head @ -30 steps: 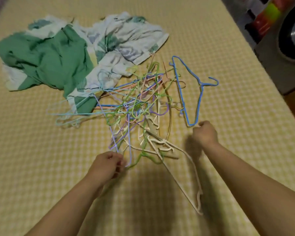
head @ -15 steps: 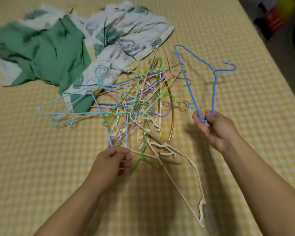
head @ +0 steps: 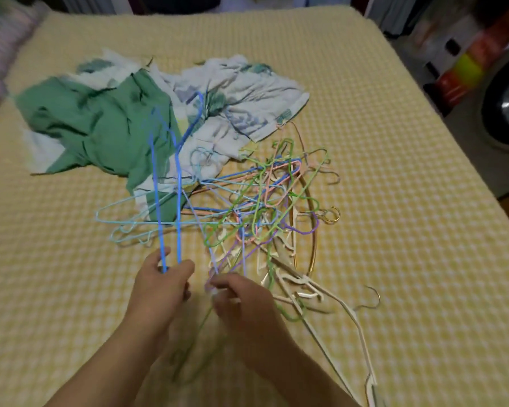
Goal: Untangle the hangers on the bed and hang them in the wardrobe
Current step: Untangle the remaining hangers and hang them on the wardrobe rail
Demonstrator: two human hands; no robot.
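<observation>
- The left hand (head: 162, 284) grips the blue hanger (head: 177, 201), raised clear of the tangled hangers (head: 256, 212) on the bed (head: 394, 230), likely to keep it free.
- The right hand (head: 241, 301) pinches a purple hanger (head: 232, 259) at the pile's near edge, apparently to work it loose.

The bed (head: 394, 201) under my arms wears a yellow cover checked with small white squares. On it, toward the far left, lies a crumpled cloth (head: 106, 127), green on one side, white with a leafy print on the other. Just beside it and overlapping its near edge sits the tangle of hangers (head: 262, 207) in light blue, green, pink, purple and gold. Cream hangers (head: 350, 312) trail from the tangle toward the near right edge.
</observation>
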